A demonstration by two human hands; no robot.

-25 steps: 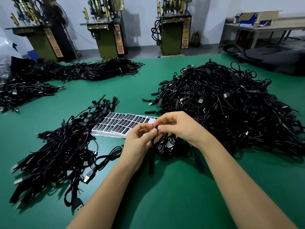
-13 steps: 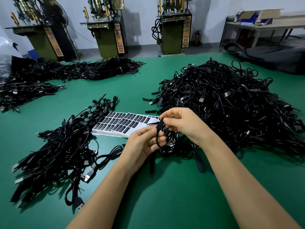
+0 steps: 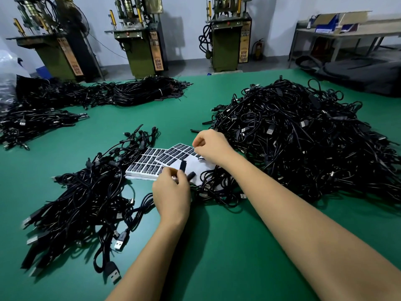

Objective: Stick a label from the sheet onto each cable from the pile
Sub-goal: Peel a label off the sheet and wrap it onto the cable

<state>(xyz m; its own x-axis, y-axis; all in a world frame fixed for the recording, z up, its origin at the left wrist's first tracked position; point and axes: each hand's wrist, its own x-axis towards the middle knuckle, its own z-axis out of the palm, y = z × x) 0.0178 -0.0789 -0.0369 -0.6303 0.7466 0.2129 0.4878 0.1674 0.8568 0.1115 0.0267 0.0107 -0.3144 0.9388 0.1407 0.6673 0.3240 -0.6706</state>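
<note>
A big pile of black cables point(image 3: 303, 144) fills the right side of the green table. A smaller heap of black cables point(image 3: 86, 203) lies at the left. Between them sits a stack of label sheets point(image 3: 149, 164) with black labels; the top sheet is lifted at its right end. My right hand point(image 3: 211, 146) is over that sheet, its fingertips pinching at a label near the sheet's edge. My left hand point(image 3: 171, 192) grips a black cable point(image 3: 183, 167) by its plug ends, just in front of the sheets.
More cable bundles point(image 3: 138, 92) lie at the far left and back of the green table point(image 3: 217, 246). Green machines point(image 3: 225, 38) stand beyond the table's far edge. A grey bench with boxes point(image 3: 342, 25) and dark bags point(image 3: 364, 74) are at the back right.
My right hand let go of the cable and moved up onto the label sheet, lifting its right end. My left hand kept the cable and dropped slightly toward me.
</note>
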